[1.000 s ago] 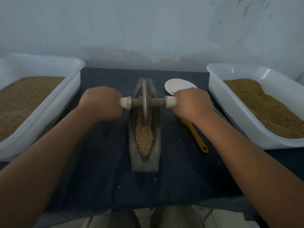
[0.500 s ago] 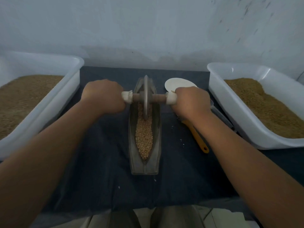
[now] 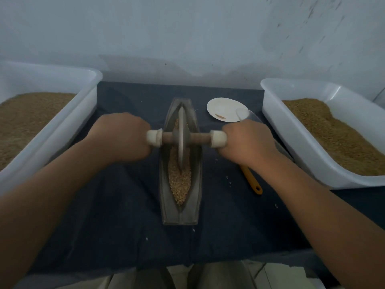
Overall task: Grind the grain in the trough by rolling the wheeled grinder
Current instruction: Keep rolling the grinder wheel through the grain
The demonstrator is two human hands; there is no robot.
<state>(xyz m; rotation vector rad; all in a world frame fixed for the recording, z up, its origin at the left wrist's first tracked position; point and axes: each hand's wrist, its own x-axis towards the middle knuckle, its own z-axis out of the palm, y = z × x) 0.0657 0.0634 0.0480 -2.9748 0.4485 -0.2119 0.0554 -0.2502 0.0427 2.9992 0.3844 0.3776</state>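
Observation:
A narrow boat-shaped grey trough [image 3: 197,197] lies lengthwise on the dark cloth, holding a strip of brown grain [image 3: 180,184]. The wheeled grinder [image 3: 181,138], a thin grey disc on a wooden axle with white end caps, stands upright in the trough a little beyond its middle, its rim sunk in the grain. My left hand [image 3: 120,136] grips the axle's left end. My right hand [image 3: 248,140] grips the right end. Both fists hide the handle ends.
A white tub of grain [image 3: 62,130] stands at the left, another white tub [image 3: 295,138] at the right. A small white plate [image 3: 225,109] and a clear scoop with an orange handle [image 3: 251,180] lie right of the trough. Loose kernels dot the cloth. A wall stands close behind.
The grinder rolled away to the trough's far end, then came back toward me, near the middle. Both hands kept their grip and travelled with it. The plate is now uncovered.

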